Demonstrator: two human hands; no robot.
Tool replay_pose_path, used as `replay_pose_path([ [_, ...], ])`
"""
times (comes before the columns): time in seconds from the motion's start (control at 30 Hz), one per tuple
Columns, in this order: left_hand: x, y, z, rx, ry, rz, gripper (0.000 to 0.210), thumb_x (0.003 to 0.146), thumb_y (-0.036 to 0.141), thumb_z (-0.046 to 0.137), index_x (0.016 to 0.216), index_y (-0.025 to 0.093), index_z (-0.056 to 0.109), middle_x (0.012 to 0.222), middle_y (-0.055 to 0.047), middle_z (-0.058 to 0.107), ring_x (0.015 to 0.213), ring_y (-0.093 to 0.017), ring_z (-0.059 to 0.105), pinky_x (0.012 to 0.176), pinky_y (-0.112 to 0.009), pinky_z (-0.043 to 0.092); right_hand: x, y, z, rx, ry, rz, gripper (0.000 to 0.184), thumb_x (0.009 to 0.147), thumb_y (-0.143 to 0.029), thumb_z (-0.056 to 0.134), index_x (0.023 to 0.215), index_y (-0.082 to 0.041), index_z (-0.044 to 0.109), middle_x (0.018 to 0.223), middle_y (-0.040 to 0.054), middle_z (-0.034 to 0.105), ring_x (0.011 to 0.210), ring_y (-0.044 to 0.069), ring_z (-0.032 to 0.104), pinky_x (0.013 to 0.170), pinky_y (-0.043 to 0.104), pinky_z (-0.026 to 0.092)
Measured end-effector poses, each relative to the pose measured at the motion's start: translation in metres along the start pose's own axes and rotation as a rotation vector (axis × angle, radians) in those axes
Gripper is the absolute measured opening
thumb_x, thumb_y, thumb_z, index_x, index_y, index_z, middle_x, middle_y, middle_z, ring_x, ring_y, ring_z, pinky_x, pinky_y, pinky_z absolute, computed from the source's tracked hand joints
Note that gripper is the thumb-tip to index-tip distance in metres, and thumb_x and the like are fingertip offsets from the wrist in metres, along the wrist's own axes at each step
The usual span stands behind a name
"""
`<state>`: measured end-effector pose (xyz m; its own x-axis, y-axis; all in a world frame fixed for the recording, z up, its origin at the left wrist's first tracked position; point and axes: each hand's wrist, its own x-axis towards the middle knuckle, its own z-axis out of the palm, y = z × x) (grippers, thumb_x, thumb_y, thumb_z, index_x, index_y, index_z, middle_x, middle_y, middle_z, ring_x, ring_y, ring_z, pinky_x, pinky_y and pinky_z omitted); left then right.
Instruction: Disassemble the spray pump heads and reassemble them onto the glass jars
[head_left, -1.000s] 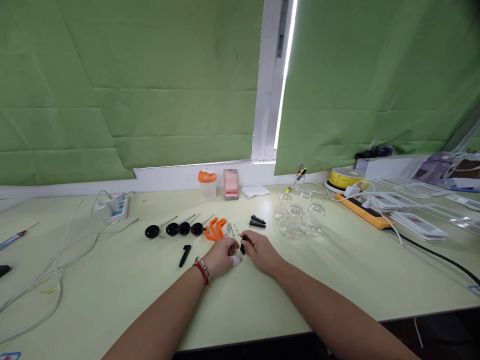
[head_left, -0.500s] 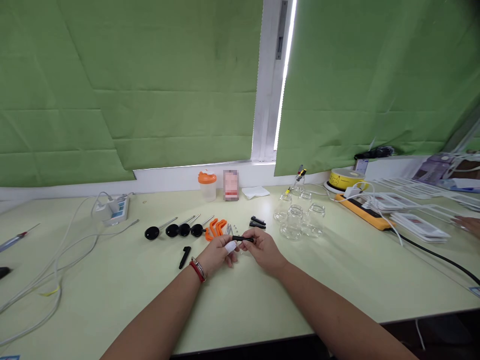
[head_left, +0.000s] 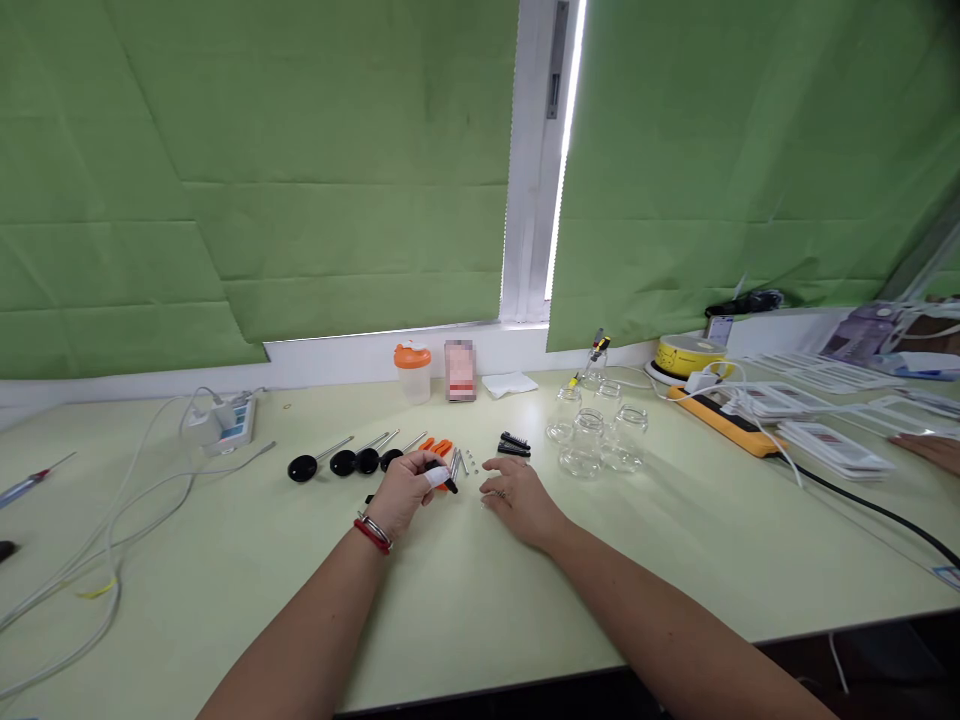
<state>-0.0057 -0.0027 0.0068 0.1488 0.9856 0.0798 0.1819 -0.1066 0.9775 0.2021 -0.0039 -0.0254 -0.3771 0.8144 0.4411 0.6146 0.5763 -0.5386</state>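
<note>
Our left hand (head_left: 405, 488) clamps black handle (head_left: 451, 487), well in from worktop (head_left: 465, 620) front edge; right hand (head_left: 521, 500) fingers apart. Likely light, stiff, smooth: we'd grip mid-length.

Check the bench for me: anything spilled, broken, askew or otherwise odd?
Nothing looks spilled or broken; the glass jars stand upright. One oddity is a white wrapping on the left hand, apparently around the thumb; the right hand shows none. The left hand holds a black part, mostly hidden.
</note>
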Motion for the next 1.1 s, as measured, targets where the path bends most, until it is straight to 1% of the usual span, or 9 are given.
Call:
replay_pose_path([
  [0.13,-0.002,0.001,0.004,0.097,-0.072,-0.008,0.018,0.062,0.031,0.067,0.069,0.017,0.058,0.064,0.001,0.054,0.049,-0.008,0.038,0.050,-0.024,0.029,0.000,0.001,0.006,-0.089,-0.073,-0.006,0.011,0.074,-0.019,0.066,0.078,-0.024,0.075,0.123,0.0084,0.060,0.114,0.031,0.048,0.094,0.051,0.035],
  [0.33,-0.004,0.000,0.011,0.196,-0.166,0.004,0.011,0.058,0.023,0.068,0.063,0.017,0.060,0.057,0.003,0.047,0.052,-0.010,0.038,0.054,-0.025,0.030,0.001,0.005,0.009,-0.076,-0.064,-0.006,0.012,0.073,-0.019,0.066,0.074,-0.026,0.075,0.118,0.0058,0.064,0.109,0.029,0.051,0.092,0.049,0.035],
  [0.5,-0.003,-0.005,0.014,0.202,-0.206,-0.011,0.013,0.063,0.026,0.067,0.067,0.019,0.057,0.056,0.005,0.042,0.050,-0.010,0.036,0.053,-0.026,0.029,0.001,0.004,0.009,-0.091,-0.068,-0.014,0.013,0.073,-0.017,0.064,0.072,-0.024,0.074,0.117,0.0056,0.065,0.107,0.028,0.053,0.090,0.047,0.036],
  [0.6,-0.003,-0.010,0.016,0.202,-0.235,-0.016,0.019,0.065,0.032,0.067,0.066,0.020,0.053,0.055,0.006,0.039,0.049,-0.010,0.035,0.053,-0.026,0.029,0.001,0.002,0.009,-0.098,-0.072,-0.019,0.014,0.073,-0.014,0.062,0.070,-0.023,0.072,0.116,0.0054,0.065,0.107,0.028,0.053,0.089,0.047,0.036],
  [0.7,-0.005,-0.014,0.020,0.198,-0.257,-0.006,0.024,0.066,0.035,0.068,0.065,0.020,0.049,0.056,0.006,0.037,0.050,-0.010,0.036,0.052,-0.026,0.030,0.002,0.001,0.005,-0.057,-0.009,-0.019,0.015,0.074,-0.012,0.058,0.070,-0.021,0.070,0.115,0.0061,0.065,0.108,0.027,0.052,0.092,0.047,0.036],
  [0.83,-0.008,-0.013,0.026,0.184,-0.276,0.014,0.021,0.071,0.035,0.063,0.070,0.020,0.048,0.058,0.006,0.038,0.049,-0.009,0.037,0.050,-0.025,0.031,0.003,-0.001,-0.002,0.118,0.143,-0.031,0.013,0.081,-0.016,0.055,0.076,-0.020,0.066,0.107,0.0076,0.066,0.104,0.022,0.054,0.093,0.040,0.039],
  [0.9,-0.010,-0.011,0.029,0.175,-0.288,0.025,0.019,0.072,0.034,0.061,0.072,0.020,0.048,0.059,0.005,0.040,0.050,-0.009,0.038,0.049,-0.025,0.032,0.002,-0.003,-0.003,0.203,0.183,-0.046,0.012,0.083,-0.019,0.055,0.078,-0.020,0.065,0.103,0.0075,0.065,0.101,0.020,0.055,0.092,0.037,0.041],
  [0.97,-0.012,-0.010,0.031,0.170,-0.296,0.037,0.018,0.073,0.032,0.061,0.072,0.019,0.047,0.060,0.005,0.040,0.050,-0.009,0.039,0.049,-0.023,0.033,0.002,-0.004,-0.003,0.263,0.195,-0.065,0.011,0.084,-0.021,0.054,0.080,-0.020,0.065,0.101,0.0072,0.065,0.100,0.019,0.056,0.092,0.036,0.042],
  [1.1,-0.012,-0.008,0.033,0.157,-0.305,0.062,0.017,0.072,0.030,0.059,0.071,0.018,0.047,0.060,0.006,0.038,0.049,-0.007,0.038,0.047,-0.022,0.033,0.000,-0.006,0.000,0.326,0.167,-0.104,0.010,0.084,-0.020,0.055,0.081,-0.020,0.064,0.099,0.0066,0.065,0.099,0.019,0.057,0.091,0.035,0.043],
])
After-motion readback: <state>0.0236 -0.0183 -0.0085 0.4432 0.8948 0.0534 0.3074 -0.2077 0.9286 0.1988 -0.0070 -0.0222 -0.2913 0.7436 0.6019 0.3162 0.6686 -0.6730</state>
